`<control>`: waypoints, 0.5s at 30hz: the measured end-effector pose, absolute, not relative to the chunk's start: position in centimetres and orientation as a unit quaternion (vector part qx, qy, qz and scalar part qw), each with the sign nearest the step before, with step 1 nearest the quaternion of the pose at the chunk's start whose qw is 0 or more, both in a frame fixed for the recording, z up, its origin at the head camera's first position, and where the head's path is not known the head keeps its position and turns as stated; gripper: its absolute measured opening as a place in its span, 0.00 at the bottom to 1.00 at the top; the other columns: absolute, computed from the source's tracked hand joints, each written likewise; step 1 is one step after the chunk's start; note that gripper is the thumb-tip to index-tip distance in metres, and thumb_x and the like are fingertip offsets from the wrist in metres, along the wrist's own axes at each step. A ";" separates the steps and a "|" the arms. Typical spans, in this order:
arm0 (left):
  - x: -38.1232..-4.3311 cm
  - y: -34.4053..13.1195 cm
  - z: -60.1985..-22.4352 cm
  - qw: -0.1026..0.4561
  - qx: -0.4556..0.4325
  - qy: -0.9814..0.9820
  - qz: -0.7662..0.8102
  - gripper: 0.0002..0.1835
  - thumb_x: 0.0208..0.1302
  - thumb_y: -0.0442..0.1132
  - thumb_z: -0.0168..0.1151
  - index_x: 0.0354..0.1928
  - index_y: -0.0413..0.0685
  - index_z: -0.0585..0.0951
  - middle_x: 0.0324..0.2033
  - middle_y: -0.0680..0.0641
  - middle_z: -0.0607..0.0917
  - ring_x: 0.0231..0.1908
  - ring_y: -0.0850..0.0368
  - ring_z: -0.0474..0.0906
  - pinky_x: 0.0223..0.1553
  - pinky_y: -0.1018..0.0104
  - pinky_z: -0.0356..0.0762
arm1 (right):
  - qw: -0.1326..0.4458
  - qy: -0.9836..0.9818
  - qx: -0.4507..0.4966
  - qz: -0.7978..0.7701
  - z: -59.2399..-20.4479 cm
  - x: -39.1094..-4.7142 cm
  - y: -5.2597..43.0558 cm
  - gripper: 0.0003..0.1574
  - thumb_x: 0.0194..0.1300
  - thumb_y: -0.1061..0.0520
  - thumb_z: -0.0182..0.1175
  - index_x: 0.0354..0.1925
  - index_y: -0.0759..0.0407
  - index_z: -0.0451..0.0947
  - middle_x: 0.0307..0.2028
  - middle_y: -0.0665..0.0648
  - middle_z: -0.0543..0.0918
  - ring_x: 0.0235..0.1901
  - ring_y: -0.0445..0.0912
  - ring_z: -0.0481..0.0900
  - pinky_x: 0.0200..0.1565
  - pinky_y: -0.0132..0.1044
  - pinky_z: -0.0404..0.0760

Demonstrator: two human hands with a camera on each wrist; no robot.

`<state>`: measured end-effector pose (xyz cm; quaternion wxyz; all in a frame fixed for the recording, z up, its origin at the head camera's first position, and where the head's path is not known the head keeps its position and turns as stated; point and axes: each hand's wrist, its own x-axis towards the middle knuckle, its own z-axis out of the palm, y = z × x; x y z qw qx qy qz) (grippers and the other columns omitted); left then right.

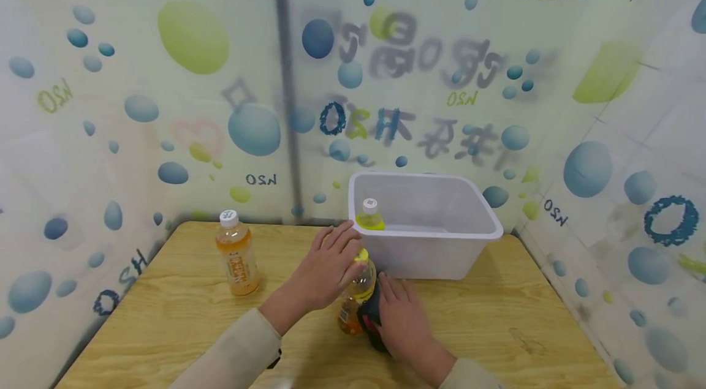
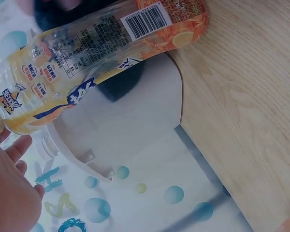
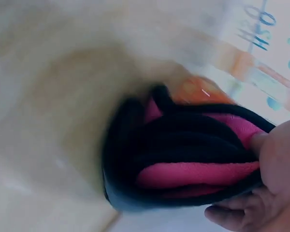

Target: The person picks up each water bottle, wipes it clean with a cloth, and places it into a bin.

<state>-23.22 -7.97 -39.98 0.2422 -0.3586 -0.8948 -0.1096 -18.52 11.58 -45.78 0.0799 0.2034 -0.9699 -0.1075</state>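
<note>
Near the front of the white bin stands a clear bottle with a yellow cap (image 1: 358,291) and an orange printed label. My left hand (image 1: 330,263) grips it at the top by the cap; in the left wrist view, the label and barcode of the bottle (image 2: 106,55) show. My right hand (image 1: 405,318) holds a folded dark cloth with a pink inner side (image 3: 183,150) against the bottle's right side. In the right wrist view, the thumb lies at the cloth's fold and the other fingers are beneath it. The bottle's far side is hidden.
The white plastic bin (image 1: 425,254) stands at the back right of the wooden table (image 1: 485,328), with a yellow bottle with a white cap (image 1: 370,215) inside. An orange drink bottle (image 1: 238,254) stands at the left. Printed curtains (image 1: 248,70) enclose the table.
</note>
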 end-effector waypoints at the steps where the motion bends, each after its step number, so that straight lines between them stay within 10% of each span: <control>1: -23.2 -7.9 -40.0 0.242 -0.359 -0.895 -0.109 0.24 0.77 0.55 0.38 0.59 0.49 0.73 0.61 0.49 0.74 0.72 0.48 0.57 0.68 0.44 0.57 | 0.078 -0.969 0.206 -0.111 -46.3 -18.6 11.5 0.46 0.60 0.36 0.64 0.65 0.64 0.69 0.68 0.59 0.70 0.67 0.50 0.69 0.67 0.49 0.67; 15: -23.3 -7.8 -40.0 0.235 -0.354 -0.899 -0.104 0.22 0.77 0.54 0.40 0.59 0.50 0.73 0.62 0.50 0.73 0.73 0.49 0.56 0.69 0.46 0.56 | 0.037 -0.962 0.214 -0.164 -50.2 -19.3 11.6 0.42 0.60 0.33 0.61 0.64 0.56 0.73 0.69 0.54 0.69 0.68 0.47 0.68 0.68 0.48 0.65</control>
